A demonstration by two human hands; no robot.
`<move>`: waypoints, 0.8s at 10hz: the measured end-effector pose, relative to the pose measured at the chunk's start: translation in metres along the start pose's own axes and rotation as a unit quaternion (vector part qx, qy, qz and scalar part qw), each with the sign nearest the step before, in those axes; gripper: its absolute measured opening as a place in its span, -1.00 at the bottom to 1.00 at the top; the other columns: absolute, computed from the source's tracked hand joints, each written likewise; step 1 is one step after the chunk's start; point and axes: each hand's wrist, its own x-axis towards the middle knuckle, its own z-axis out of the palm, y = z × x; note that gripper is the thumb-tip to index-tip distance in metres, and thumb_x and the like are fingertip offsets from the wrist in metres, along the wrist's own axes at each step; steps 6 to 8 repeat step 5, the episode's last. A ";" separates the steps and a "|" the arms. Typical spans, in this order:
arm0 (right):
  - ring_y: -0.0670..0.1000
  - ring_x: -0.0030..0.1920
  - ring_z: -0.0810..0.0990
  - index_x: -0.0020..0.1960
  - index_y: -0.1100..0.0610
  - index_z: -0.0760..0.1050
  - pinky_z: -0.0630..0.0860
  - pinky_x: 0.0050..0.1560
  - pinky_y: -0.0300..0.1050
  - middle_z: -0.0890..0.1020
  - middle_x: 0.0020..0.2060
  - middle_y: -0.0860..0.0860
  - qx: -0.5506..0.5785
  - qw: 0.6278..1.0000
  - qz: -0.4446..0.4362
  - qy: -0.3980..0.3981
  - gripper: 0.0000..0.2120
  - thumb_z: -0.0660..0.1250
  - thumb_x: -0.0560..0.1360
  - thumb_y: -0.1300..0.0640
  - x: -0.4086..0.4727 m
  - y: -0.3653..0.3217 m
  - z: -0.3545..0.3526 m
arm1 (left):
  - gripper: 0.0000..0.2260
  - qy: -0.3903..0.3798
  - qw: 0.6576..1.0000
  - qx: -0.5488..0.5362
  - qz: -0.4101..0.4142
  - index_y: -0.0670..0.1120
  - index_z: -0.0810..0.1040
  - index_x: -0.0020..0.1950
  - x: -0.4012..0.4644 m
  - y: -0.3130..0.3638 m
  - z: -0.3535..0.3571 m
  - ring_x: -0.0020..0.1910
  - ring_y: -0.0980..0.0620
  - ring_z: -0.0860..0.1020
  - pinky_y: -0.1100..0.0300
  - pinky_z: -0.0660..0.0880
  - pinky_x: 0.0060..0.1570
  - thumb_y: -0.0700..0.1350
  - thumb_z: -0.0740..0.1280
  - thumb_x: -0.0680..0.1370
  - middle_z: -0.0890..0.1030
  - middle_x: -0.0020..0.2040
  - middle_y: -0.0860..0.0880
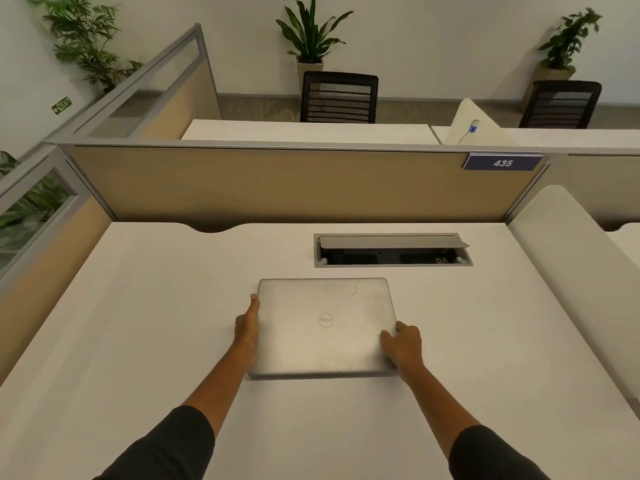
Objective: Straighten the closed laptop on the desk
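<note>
Matt brushed-metal laptop (325,323), lightly scuffed, on a smooth matt white desk (138,306); fabric partition (277,185) behind.

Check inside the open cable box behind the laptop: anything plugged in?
The cable box lid is propped open. Inside looks dark, with a small white marking at right; no cable shows. The raised lid covers the rear part, so sockets there cannot be seen.

left hand (247,327): fingers under or behind the laptop (325,327) left edge, can't see how far they wrap; right hand (403,346): thumb on the lid, other fingers hidden past the right edge; both sleeves (166,445) cut off at the bottom edge; bench (138,306) runs out of frame left, right and bottom; cable box (393,250) interior too dark to read sockets; far-left plant (83,39) cropped at the top; small object (473,126) on the far desk too small to tell.
</note>
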 end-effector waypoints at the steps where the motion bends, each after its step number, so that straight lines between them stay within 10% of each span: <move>1: 0.29 0.22 0.55 0.14 0.32 0.53 0.53 0.27 0.15 0.53 0.15 0.24 -0.047 0.999 -0.026 0.002 -0.57 0.36 0.51 -0.04 -0.002 0.002 0.001 | -0.38 0.014 0.991 0.104 0.080 -0.20 0.58 0.41 -0.058 0.021 0.014 0.32 -0.24 0.56 -0.06 0.46 0.39 0.32 0.27 0.68 0.59 0.37 -0.11; 4: 0.20 0.66 0.11 0.67 0.21 0.07 0.12 0.62 0.08 0.14 0.66 0.17 -0.162 0.974 -0.158 0.022 -0.25 0.22 0.65 -0.15 -0.022 -0.005 -0.008 | -0.21 0.041 0.857 0.434 0.277 -0.16 -0.10 0.79 -0.089 0.003 -0.009 0.80 -0.23 -0.01 -0.14 -0.01 0.77 0.18 0.22 0.75 -0.01 0.81 -0.21; 5: 0.15 0.69 0.00 0.69 0.18 -0.02 -0.05 0.64 0.06 0.04 0.69 0.12 -0.191 0.952 -0.234 0.046 -0.25 0.14 0.67 -0.17 -0.025 -0.018 -0.013 | -0.03 0.059 0.817 0.464 0.338 -0.13 -0.15 0.79 -0.092 0.012 -0.018 0.81 -0.19 -0.14 -0.11 -0.24 0.74 0.50 0.00 0.62 -0.11 0.82 -0.17; 8: 0.15 0.69 0.00 0.69 0.18 -0.02 -0.05 0.64 0.06 0.04 0.69 0.12 -0.191 0.952 -0.234 0.046 -0.25 0.14 0.67 -0.17 -0.025 -0.018 -0.013 | -0.03 0.059 0.817 0.464 0.338 -0.13 -0.15 0.79 -0.092 0.012 -0.018 0.81 -0.19 -0.14 -0.11 -0.24 0.74 0.50 0.00 0.62 -0.11 0.82 -0.17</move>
